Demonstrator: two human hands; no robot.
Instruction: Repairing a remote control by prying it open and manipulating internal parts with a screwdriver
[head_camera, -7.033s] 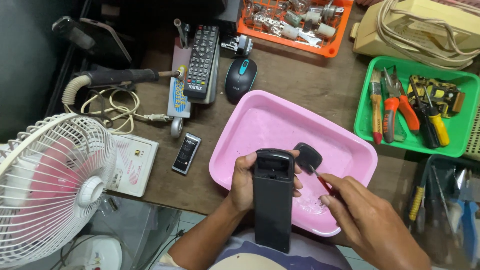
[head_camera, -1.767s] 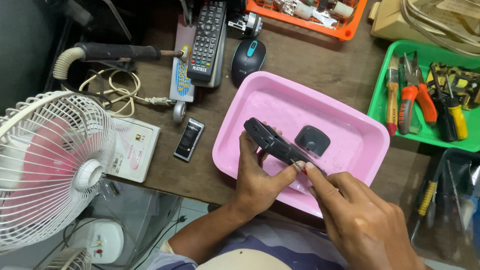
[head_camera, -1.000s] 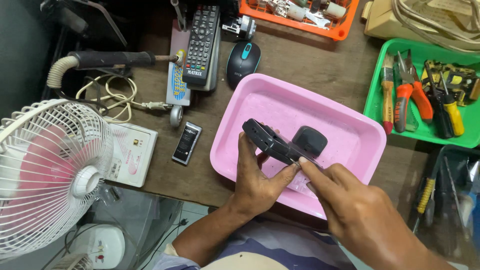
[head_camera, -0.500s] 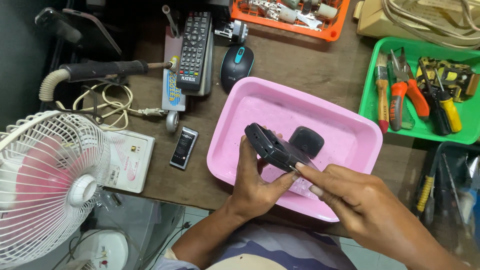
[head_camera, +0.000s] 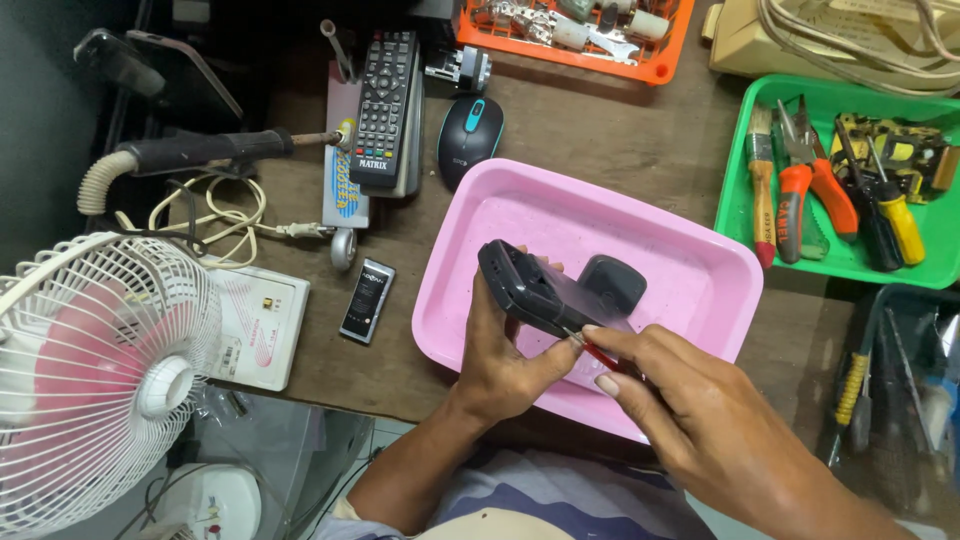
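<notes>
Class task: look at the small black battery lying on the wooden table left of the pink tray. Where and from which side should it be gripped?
Pinch the black battery across its two long edges, coming straight down from above. It lies flat, slim and free of neighbours, so only its sides offer purchase.

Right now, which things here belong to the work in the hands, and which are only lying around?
In hand:
left hand holding the black device
right hand with a red-handled tool
pink tray
black cover piece

Lying about:
remote control
computer mouse
small battery
white fan
green tray of tools
</notes>
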